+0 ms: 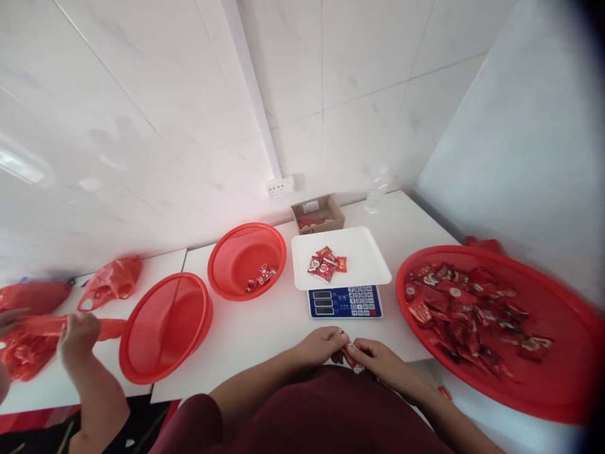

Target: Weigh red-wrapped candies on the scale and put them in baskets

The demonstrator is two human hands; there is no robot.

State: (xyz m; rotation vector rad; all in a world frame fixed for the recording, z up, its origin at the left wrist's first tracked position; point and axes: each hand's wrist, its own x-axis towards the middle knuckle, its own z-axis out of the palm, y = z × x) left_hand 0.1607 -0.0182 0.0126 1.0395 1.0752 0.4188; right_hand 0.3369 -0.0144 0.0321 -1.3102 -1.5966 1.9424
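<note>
Close to my body, at the table's front edge, my left hand [319, 345] and my right hand [379, 358] are closed with their fingertips together. Between them is a small red packet [352, 360] with white, dotted ends; the fingers cover part of it. Just beyond my hands stands a scale [343, 302] with a blue keypad panel and a white tray [363, 247] on top. Several red wrapped packets [325, 267] lie in a loose pile on that tray.
A large red basket [574, 353] with many red packets is at right. Two red baskets [246, 228] [130, 343] stand left. Behind the scale are a cardboard box [338, 217] and a clear bottle [377, 192]. At far left, another person's hand [80, 337] holds a red bag [42, 325].
</note>
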